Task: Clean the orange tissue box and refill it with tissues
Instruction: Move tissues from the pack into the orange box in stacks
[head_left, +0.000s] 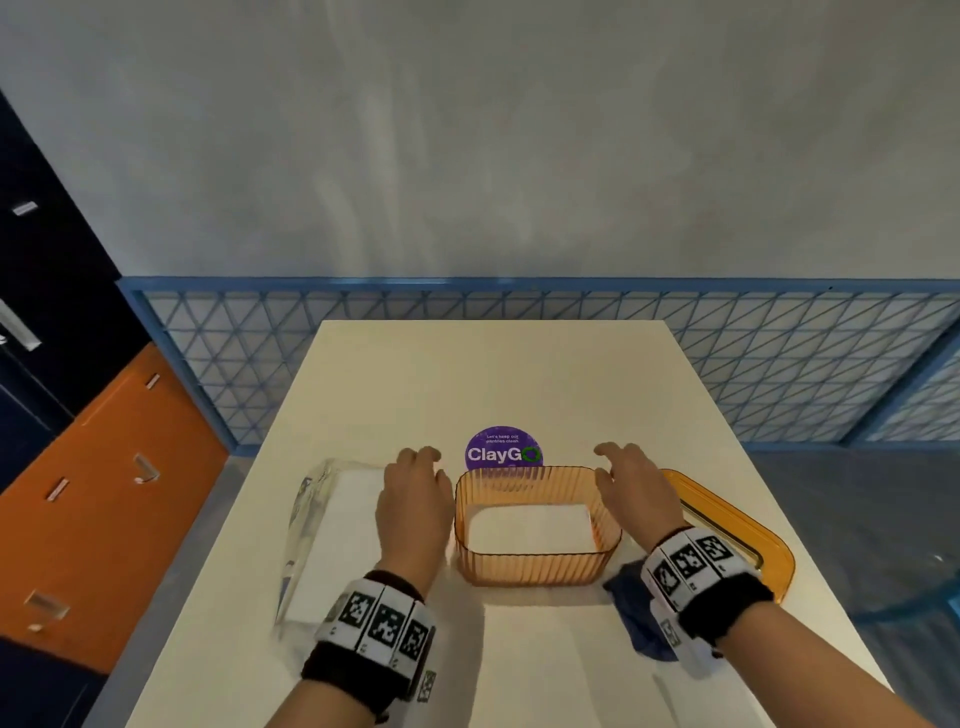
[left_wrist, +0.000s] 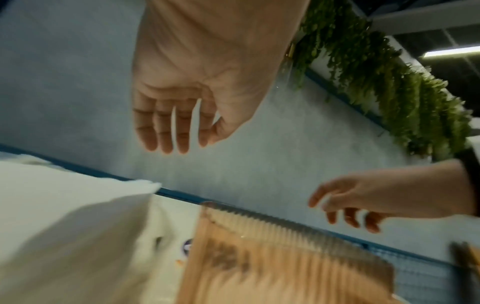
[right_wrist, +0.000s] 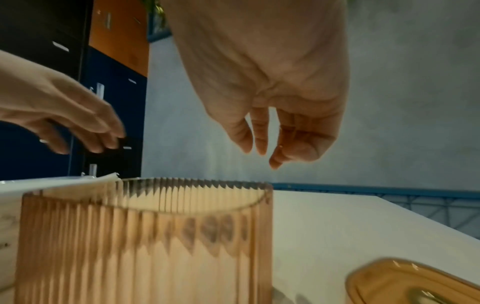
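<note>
Here both hands (head_left: 415, 499) (head_left: 636, 488) hover, fingers relaxed, flanking box (head_left: 537, 569)

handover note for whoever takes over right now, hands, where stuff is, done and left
Left hand: open, holds nothing, left of the orange box.
Right hand: open, holds nothing, at the box's right rim.
Box stands open on the table, with tissues inside.
Lid lies to its right, blue cloth beside it, tissue pack to the left.
Left: put the lid on.
</note>
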